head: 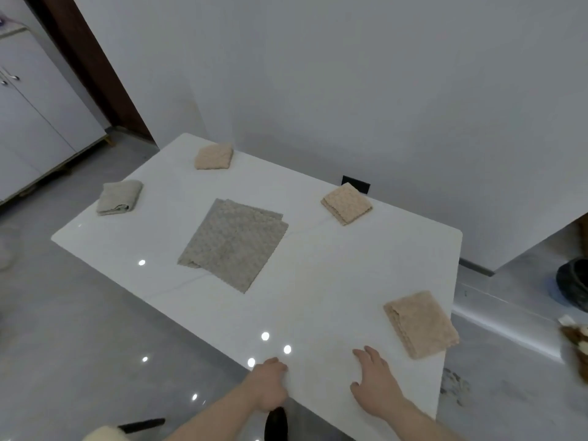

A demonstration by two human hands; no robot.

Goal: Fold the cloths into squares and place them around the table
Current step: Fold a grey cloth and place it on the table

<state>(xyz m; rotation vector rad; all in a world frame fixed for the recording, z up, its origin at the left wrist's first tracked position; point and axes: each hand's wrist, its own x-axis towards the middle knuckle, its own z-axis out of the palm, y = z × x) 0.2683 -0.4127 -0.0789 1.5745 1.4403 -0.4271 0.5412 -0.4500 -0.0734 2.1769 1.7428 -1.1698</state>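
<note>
Head view: white table (318,281) running diagonally from upper left of the frame to lower right, glossy, with bright light spots mirrored near its lower edge. Grey cloth (234,245) at frame centre, flat on the tabletop, folded once into a large square with doubled edges showing along its upper right side. Four smaller folded cloths around it: beige cloth (214,156) at the far corner, upper centre-left; pale grey cloth (119,197) left of centre near the left table edge, thicker and bulkier in its folds; tan cloth (346,203) right of centre along the far edge, just in front of a black wall plate (356,183); larger tan cloth (421,324) at lower right, near the table's right corner, layered edges facing left. Left hand (270,385) at lower centre, on the near table edge, fingers curled over the rim; whether gripping or only resting, cannot tell. Right hand (375,380) just right of it, palm down on the bare tabletop, fingers spread and straight, holding nothing, close to the larger tan cloth but apart from it. White cabinet (35,122) at upper left, grey floor (79,329) below, dark round object (572,286) at the right edge, blurred.
</note>
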